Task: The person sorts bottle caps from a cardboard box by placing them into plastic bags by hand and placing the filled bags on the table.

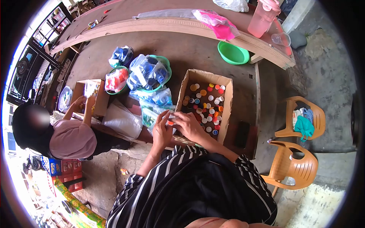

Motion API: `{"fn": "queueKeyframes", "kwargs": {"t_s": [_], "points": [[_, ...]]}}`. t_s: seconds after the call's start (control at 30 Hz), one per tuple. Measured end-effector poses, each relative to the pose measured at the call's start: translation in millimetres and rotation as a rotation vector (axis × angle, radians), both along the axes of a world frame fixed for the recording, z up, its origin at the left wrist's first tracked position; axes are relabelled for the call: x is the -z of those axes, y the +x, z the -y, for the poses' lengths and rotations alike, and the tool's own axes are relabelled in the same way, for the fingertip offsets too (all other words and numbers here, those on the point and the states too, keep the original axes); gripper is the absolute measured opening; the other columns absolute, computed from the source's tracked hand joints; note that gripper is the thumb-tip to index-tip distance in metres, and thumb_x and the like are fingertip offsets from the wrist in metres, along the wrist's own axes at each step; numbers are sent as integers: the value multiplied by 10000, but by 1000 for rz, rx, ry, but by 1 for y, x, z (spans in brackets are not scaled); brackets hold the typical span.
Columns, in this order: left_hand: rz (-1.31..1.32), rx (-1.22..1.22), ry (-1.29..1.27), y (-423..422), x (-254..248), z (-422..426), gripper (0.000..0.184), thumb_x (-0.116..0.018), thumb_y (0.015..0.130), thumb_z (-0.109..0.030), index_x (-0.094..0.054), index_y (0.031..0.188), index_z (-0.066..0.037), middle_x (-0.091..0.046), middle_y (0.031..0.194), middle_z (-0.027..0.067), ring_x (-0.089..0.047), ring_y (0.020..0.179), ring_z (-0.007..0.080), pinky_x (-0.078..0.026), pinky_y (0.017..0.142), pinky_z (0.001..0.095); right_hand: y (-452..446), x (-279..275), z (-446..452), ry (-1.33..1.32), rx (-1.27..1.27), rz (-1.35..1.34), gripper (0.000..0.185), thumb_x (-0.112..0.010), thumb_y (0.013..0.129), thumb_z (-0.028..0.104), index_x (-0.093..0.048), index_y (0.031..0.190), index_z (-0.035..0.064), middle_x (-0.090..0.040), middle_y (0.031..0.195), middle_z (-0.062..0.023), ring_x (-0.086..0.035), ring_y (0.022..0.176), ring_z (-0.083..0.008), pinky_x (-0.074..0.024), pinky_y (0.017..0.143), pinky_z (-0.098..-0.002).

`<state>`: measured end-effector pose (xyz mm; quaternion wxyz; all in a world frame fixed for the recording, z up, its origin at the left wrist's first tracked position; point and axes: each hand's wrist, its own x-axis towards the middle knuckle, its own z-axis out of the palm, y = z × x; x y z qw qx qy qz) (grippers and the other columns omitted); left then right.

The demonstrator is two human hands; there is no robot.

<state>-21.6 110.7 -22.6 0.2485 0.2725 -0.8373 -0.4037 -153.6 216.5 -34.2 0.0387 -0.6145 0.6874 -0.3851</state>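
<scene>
Both my hands meet over the left edge of an open cardboard box [227,110] that holds several loose bottle caps in white, orange, red and blue. The fingers of my left hand [162,131] are pinched together at a small clear plastic bag [172,117]. My right hand [189,126] pinches the other side of this bag, and something orange-red shows between the hands. Just left of them lie clear bags with green contents [149,117] and light blue contents [161,97]. A flat pile of clear plastic bags [122,121] is farther left.
A co-worker [74,138] sits at the left, hands over a smaller box [102,99]. Behind are basins with bags of blue [148,74] and red caps [116,79], plus a green basin [233,53]. Orange chairs [294,165] stand right. A raised shelf [152,24] crosses the back.
</scene>
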Motion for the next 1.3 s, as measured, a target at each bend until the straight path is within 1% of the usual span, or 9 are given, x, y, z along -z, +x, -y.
{"fn": "queueKeyframes", "kwargs": {"t_s": [0.17, 0.2, 0.3, 0.47, 0.7, 0.9, 1.0, 1.2, 1.3], "points": [[20, -51, -54, 14, 4, 1, 519, -508, 756, 62, -616, 1261, 23, -602, 1316, 175, -662, 1048, 357, -530, 870, 390, -34, 17, 8, -125, 194, 513, 62, -662, 928, 81, -654, 971, 37, -621, 963, -118, -669, 881, -277, -538, 741, -364], [27, -65, 4, 16, 1, 1, 522, -505, 755, 55, -616, 1264, 18, -603, 1318, 173, -643, 1101, 369, -523, 906, 400, -53, 42, 10, -101, 278, 406, 40, -658, 908, 37, -664, 948, 30, -630, 931, -120, -660, 827, -253, -544, 702, -331], [18, -90, -10, 18, 2, 2, 525, -500, 754, 55, -617, 1265, 17, -606, 1313, 174, -642, 1098, 370, -521, 907, 400, -107, 113, -9, 395, 464, -13, 102, -642, 869, 166, -670, 849, 69, -651, 898, -149, -648, 876, -342, -518, 748, -464], [22, -81, -12, 15, 5, 6, 527, -497, 753, 56, -616, 1265, 21, -607, 1312, 173, -637, 1105, 373, -518, 914, 402, -118, 157, -21, 627, 531, -368, 85, -618, 814, 74, -697, 841, 56, -673, 1019, -123, -637, 1006, -317, -485, 859, -480], [24, -41, -59, 9, 8, 6, 532, -491, 751, 60, -620, 1264, 11, -606, 1314, 165, -636, 1106, 364, -517, 915, 399, -120, 158, -23, 609, 549, -133, 77, -664, 786, 124, -674, 823, 58, -651, 992, -138, -626, 989, -325, -497, 820, -467], [46, -44, -56, 6, 11, 9, 530, -489, 746, 68, -624, 1256, 11, -610, 1307, 163, -641, 1098, 361, -527, 901, 394, -117, 149, -8, 200, 393, 131, 141, -652, 789, 61, -573, 901, 30, -571, 936, -185, -596, 906, -375, -507, 813, -476], [50, -30, -20, 1, 7, 11, 530, -489, 744, 70, -624, 1253, 9, -610, 1306, 163, -642, 1084, 374, -528, 894, 400, -113, 162, 5, 291, 372, -95, 211, -690, 761, 71, -599, 946, 23, -561, 1002, -178, -578, 946, -375, -498, 830, -453], [64, -49, 54, 4, -10, 18, 535, -489, 756, 93, -632, 1263, 1, -623, 1299, 156, -689, 888, 229, -536, 752, 304, -104, 182, 20, 370, 449, -336, 140, -607, 839, 112, -650, 941, 27, -548, 1054, -181, -577, 982, -334, -495, 833, -432], [-254, -159, 3, 18, -27, 34, 525, -474, 783, 115, -646, 1262, -15, -640, 1276, 138, -639, 764, 151, -471, 600, 253, -103, 179, 20, 393, 451, -330, 135, -604, 869, 123, -650, 939, 18, -547, 1060, -191, -586, 998, -333, -497, 846, -432]]}}
